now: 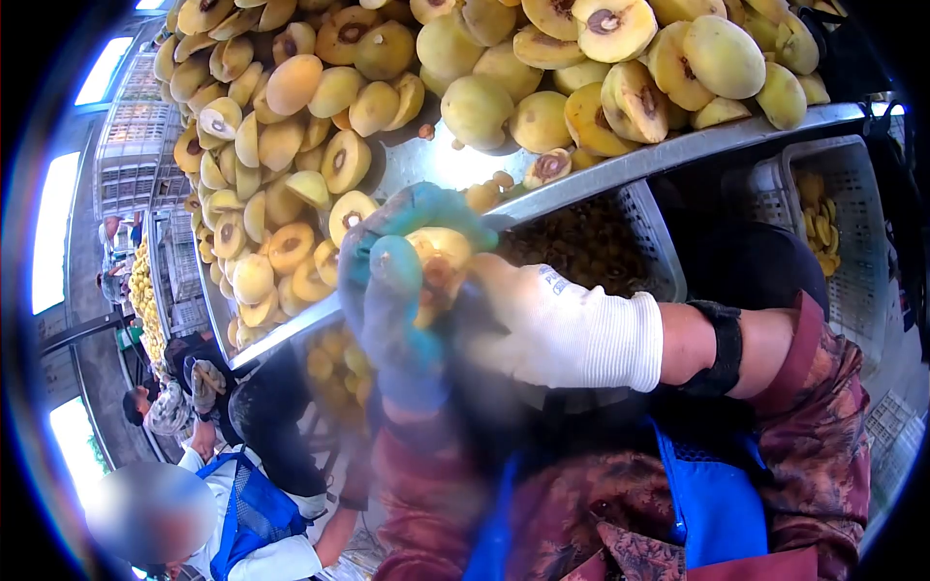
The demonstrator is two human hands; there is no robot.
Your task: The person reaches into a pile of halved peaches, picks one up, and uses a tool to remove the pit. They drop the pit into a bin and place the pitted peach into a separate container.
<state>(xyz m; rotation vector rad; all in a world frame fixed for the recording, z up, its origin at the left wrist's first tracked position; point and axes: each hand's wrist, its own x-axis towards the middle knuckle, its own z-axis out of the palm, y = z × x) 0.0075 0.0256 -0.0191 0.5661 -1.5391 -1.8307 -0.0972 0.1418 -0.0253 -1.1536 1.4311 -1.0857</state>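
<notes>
My left hand (380, 281), in a teal and grey glove, is wrapped around a yellow peach half (444, 247) whose cut face shows a reddish-brown centre. My right hand (542, 324), in a white knitted glove, is closed right up against that fruit. Its fingertips are blurred, and whatever they hold is hidden. Both hands are in front of the raised rim of a metal table (572, 198). Heaped on the table are many peach halves (291, 247), some with brown pits still in the cut face.
Below the rim stands a crate (659, 237) of dark brown pits. At the right, another crate (857, 213) contains yellow fruit pieces. More yellow fruit (339, 363) lies under the table's left side. A co-worker in a blue vest (254, 508) sits close at the left, with stacked crates (136, 136) beyond.
</notes>
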